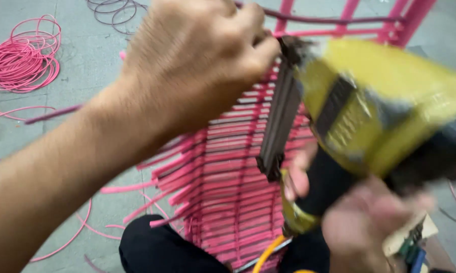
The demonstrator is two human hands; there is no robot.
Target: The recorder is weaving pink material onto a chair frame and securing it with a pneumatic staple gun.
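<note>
Already well along, by the look of it: the pink woven panel (pixel 228 187) carries row upon row of flat pink strips laid close together on the pink metal frame (pixel 389 25), from low by the person's dark-clothed knee (pixel 157 253) up to near the hands. Many strip ends stick out loose and untrimmed along the panel's left edge, so I judge the finishing there is not done. Whether the top rows are fastened I cannot tell; the hand hides them.

Left hand (pixel 197 55): raised high and close to the camera, forearm running down to the lower left corner. Fingers curled tight, pinching at the top edge of the panel, right against the nose of the tool. What exactly sits between the fingertips is hidden; a dark strand (pixel 334 20) runs off to the right from behind the hand.

Right hand (pixel 359 222): low right, blurred with motion, wrapped closed around the black grip of a yellow staple gun (pixel 359 116). Its long dark magazine (pixel 281 116) lies down across the weave; an orange air hose (pixel 268 255) leaves the bottom of the handle.

On the grey floor (pixel 86 55): a coil of pink cord (pixel 23 58) at upper left, well apart from the work, a darker coil (pixel 111 7) at the top edge, loose pink lengths trailing about.
</note>
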